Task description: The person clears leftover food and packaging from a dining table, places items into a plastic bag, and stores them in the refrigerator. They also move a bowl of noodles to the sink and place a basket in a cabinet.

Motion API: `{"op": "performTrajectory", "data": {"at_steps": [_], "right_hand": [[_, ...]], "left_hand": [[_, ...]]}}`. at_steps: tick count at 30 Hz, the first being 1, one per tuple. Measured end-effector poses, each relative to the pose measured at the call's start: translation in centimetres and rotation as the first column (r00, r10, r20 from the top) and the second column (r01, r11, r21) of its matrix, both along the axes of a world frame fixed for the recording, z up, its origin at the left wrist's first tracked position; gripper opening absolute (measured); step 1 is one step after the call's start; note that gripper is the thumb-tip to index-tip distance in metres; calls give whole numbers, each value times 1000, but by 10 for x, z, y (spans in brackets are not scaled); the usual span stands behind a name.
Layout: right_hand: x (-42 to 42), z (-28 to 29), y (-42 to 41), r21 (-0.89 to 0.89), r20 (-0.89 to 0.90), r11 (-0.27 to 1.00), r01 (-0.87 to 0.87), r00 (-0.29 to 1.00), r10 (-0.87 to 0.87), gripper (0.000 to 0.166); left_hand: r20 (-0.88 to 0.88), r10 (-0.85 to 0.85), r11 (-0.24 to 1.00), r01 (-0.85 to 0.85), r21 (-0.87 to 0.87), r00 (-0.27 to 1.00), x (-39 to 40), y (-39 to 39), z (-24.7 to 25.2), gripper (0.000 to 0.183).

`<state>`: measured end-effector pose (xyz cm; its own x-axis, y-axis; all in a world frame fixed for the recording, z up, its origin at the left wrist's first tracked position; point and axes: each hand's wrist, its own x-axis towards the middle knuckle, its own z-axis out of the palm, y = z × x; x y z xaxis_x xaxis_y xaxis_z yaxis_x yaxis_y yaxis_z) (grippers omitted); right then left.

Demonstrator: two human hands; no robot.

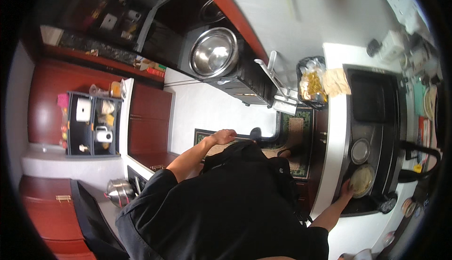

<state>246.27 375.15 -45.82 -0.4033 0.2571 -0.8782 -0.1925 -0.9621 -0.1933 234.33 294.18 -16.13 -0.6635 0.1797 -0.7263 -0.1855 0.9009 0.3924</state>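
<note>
My right hand [347, 190] grips the near-left rim of a round clear bowl [363, 181] with pale contents, too blurred to name. That bowl is over the black sink [367, 133]. Just beyond it sits a smaller round metal-looking dish [360, 151]. My left hand [225, 137] hangs in front of my black shirt, above the floor mat, and nothing shows in it. Its fingers are too blurred to tell whether they are closed. A black faucet [429, 161] arches at the sink's right side.
A lined waste bin [312, 83] with scraps stands by the counter's far end, a brown cloth or paper [337, 82] beside it. A steel basin [214, 52] rests on a dark stand. Left are a shelf rack [93, 124] and a steel pot [120, 192]. A patterned mat [295, 136] covers the floor.
</note>
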Motion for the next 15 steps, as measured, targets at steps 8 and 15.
{"op": "performTrajectory", "data": {"at_steps": [8,15], "right_hand": [[-22,76,-49,321,510,774,-546,789,344,41],[-113,210,-140,554,819,28,-832,550,166,43]], "left_hand": [[-40,94,991,-89,101,995,11,-3,2,37],[23,407,894,-403,198,913,166,-136,-136,32]]}}
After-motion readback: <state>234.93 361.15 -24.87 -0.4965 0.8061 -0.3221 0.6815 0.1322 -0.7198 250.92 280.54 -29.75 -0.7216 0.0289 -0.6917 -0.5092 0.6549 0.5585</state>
